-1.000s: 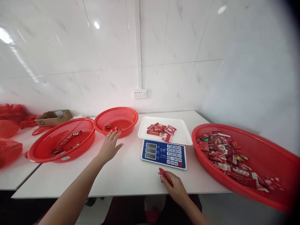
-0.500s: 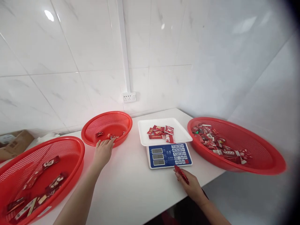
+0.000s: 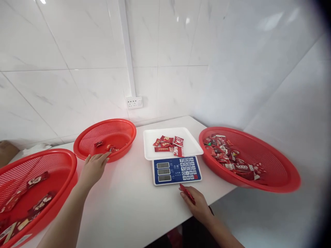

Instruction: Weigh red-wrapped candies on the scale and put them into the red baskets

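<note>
My left hand [image 3: 94, 168] is at the near rim of the small red mesh basket [image 3: 85, 134], its index finger stretched over the edge. Close to that fingertip lie small red wrapped candies [image 3: 113, 148]; no item shows in the hand, though its underside is hidden. My right hand [image 3: 198, 203] is closed around a red wrapped candy [image 3: 188, 194] just in front of the scale [image 3: 177, 171]. Several red candy packets [image 3: 165, 144] rest on the scale's white tray [image 3: 150, 137].
A large red basket [image 3: 281, 165] full of mixed candies stands on the right, reaching past the table edge. Another red basket [image 3: 68, 172] with several packets is at the left. Behind the table [image 3: 124, 206] is a tiled wall with a power socket [image 3: 134, 102].
The view has swung slightly right, so everything sits further left. My left hand stays at the small basket's rim, and my right hand still holds the red candy.
</note>
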`<action>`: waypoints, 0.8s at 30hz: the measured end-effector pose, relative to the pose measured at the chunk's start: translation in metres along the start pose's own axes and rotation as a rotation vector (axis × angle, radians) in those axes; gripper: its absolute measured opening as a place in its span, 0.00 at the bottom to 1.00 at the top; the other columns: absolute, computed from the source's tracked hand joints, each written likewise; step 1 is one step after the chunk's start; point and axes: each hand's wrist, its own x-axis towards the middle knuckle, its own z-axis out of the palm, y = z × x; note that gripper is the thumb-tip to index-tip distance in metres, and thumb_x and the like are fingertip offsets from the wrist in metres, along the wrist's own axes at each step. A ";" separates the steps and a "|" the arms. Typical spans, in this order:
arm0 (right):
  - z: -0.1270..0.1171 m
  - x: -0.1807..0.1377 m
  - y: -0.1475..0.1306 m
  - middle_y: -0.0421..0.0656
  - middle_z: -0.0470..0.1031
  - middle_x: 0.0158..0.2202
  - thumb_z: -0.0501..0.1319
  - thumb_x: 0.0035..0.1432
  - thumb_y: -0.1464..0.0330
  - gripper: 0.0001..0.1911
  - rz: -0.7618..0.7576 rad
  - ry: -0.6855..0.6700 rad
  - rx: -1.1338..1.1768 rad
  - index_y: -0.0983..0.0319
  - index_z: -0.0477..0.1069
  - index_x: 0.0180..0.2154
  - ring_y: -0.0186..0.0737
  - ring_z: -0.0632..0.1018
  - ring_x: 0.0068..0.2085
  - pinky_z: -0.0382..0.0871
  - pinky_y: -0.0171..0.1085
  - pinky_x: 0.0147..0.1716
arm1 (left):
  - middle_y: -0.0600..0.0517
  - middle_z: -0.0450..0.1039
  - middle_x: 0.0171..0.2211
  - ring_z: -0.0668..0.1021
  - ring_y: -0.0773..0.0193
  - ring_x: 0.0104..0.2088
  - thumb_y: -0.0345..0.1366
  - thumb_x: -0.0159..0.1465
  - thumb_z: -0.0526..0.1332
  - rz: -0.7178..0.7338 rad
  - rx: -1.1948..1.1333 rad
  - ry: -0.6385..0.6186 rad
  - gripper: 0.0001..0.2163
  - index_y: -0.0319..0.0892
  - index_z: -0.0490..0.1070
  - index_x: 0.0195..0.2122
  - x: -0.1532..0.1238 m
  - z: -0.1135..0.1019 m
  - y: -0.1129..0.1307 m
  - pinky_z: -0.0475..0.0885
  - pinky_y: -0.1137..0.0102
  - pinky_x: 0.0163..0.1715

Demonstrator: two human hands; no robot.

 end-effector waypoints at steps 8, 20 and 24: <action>-0.008 -0.001 0.001 0.47 0.75 0.31 0.50 0.60 0.61 0.15 -0.057 -0.078 0.056 0.62 0.71 0.37 0.42 0.74 0.34 0.67 0.38 0.34 | 0.46 0.72 0.46 0.72 0.54 0.48 0.41 0.64 0.43 -0.101 0.031 -0.056 0.19 0.46 0.66 0.50 -0.003 -0.010 0.010 0.58 0.51 0.51; -0.015 0.000 0.003 0.45 0.73 0.29 0.49 0.60 0.57 0.18 0.010 -0.170 0.220 0.62 0.70 0.32 0.40 0.72 0.31 0.65 0.37 0.32 | 0.46 0.67 0.52 0.67 0.54 0.53 0.43 0.60 0.52 0.020 -0.629 -0.042 0.18 0.45 0.66 0.50 -0.025 -0.004 0.154 0.60 0.57 0.53; -0.022 0.000 -0.011 0.40 0.68 0.21 0.47 0.59 0.52 0.23 0.114 -0.256 0.456 0.62 0.65 0.25 0.35 0.69 0.25 0.64 0.34 0.27 | 0.48 0.68 0.51 0.69 0.56 0.51 0.42 0.57 0.60 0.081 -1.262 -0.472 0.22 0.49 0.64 0.53 -0.059 0.019 0.229 0.61 0.61 0.52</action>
